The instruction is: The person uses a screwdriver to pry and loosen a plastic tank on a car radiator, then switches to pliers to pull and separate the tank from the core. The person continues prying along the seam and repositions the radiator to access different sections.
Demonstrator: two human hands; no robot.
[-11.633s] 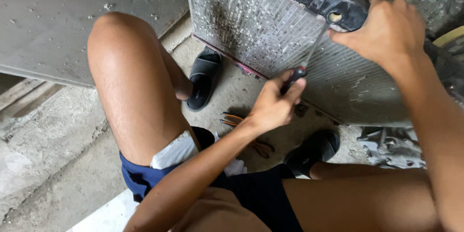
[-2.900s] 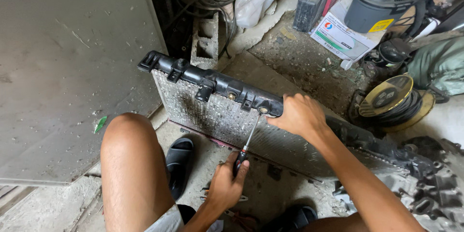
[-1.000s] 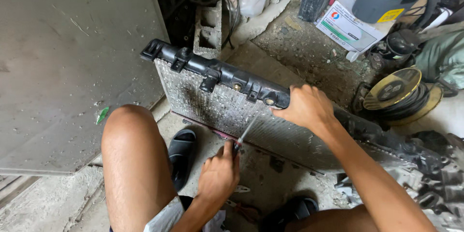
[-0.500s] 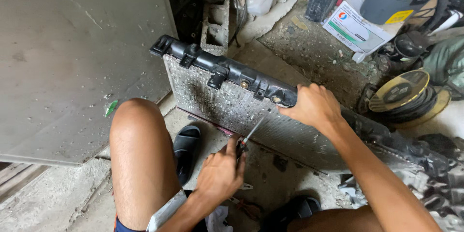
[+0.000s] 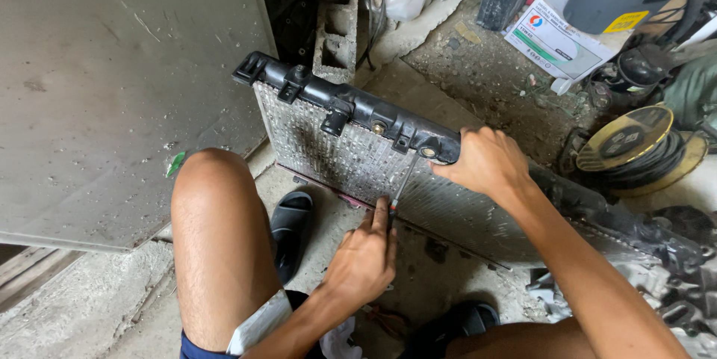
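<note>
— Where's the radiator [image 5: 358, 157]?
— Upright on the concrete floor [image 5: 441, 284], leaning toward twelve o'clock, its black top tank [image 5: 351, 105] uppermost.
— And the hands?
— The right hand [image 5: 485, 165] is clamped over the tank at three o'clock. The left hand [image 5: 362, 258], fingers curled shut, grips a screwdriver [image 5: 403, 183] angled up toward the tank.

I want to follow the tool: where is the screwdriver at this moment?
In the head view, near the middle, the left hand holds the screwdriver, its shaft slanting up across the radiator fins to the black top tank, beside the right hand.
</note>
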